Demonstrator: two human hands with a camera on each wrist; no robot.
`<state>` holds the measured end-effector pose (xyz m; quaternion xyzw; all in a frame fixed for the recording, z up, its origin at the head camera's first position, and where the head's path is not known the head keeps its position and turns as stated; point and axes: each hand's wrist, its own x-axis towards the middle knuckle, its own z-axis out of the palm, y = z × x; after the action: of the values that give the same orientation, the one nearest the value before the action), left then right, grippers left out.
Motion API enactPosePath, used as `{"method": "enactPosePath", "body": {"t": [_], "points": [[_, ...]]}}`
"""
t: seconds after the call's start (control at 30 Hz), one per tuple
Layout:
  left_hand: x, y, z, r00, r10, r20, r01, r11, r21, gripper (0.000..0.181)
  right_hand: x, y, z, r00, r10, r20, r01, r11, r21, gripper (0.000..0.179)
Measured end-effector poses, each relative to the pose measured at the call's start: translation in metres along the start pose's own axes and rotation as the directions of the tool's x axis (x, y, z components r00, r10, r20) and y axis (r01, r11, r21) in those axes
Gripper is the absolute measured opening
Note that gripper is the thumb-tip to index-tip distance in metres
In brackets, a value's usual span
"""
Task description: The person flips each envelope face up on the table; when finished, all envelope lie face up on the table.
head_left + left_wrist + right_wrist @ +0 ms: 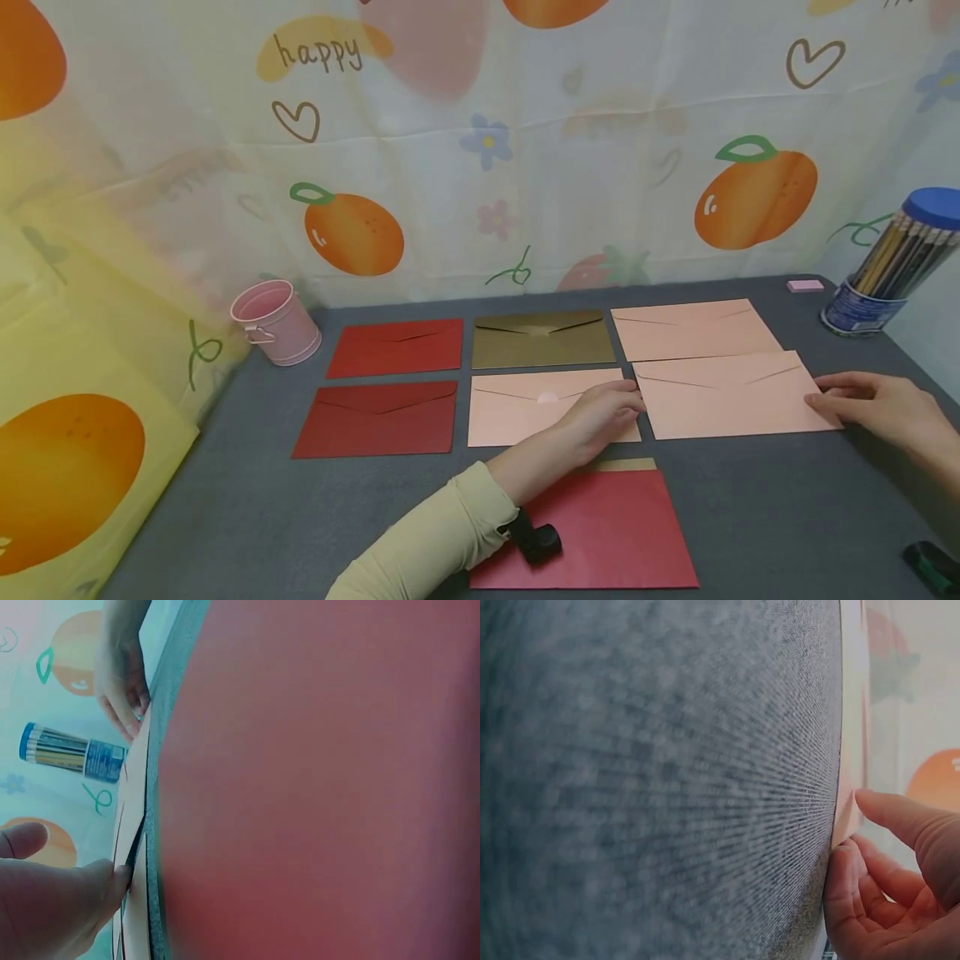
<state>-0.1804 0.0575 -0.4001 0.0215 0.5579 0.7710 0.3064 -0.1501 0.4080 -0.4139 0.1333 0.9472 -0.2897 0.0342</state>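
Note:
My right hand (888,408) pinches the right edge of a large pale pink envelope (727,396), thumb on top in the right wrist view. At that envelope's left edge rests my left hand (600,417), its fingertips touching there and its thumb (22,840) held apart in the left wrist view. Beneath the left hand lies a smaller pink envelope (510,417) with a round pale seal, partly covered. Another large pink envelope (690,327) lies directly behind the one being pinched. Under the left forearm, a big red envelope (630,525) lies over a tan-edged piece (626,464).
Two red envelopes (397,348) lie at left, with an olive-gold envelope (543,340) in the middle back row. A pink bucket (277,325) stands back left. A pencil tub (862,308) and a pink eraser (805,286) sit back right. A dark object (930,567) is front right.

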Motion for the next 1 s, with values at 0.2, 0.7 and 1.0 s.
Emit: {"method": "enactPosePath", "body": {"t": [0.2, 0.7, 1.0], "points": [[-0.004, -0.002, -0.001, 1.0, 0.014, -0.018, -0.012, 0.997, 0.076, 0.054, -0.003, -0.009, 0.0, 0.999, -0.045, -0.007, 0.044, 0.997, -0.065, 0.073], [-0.044, 0.015, -0.026, 0.99, 0.136, 0.025, -0.138, 0.957, 0.256, 0.049, -0.029, -0.077, 0.021, 0.951, -0.309, -0.008, 0.31, 0.951, 0.015, 0.059], [-0.086, 0.016, -0.058, 0.966, 0.155, 0.206, -0.253, 0.721, 0.645, 0.059, -0.067, -0.123, 0.06, 0.703, -0.71, -0.034, 0.711, 0.703, -0.001, 0.054]]}}
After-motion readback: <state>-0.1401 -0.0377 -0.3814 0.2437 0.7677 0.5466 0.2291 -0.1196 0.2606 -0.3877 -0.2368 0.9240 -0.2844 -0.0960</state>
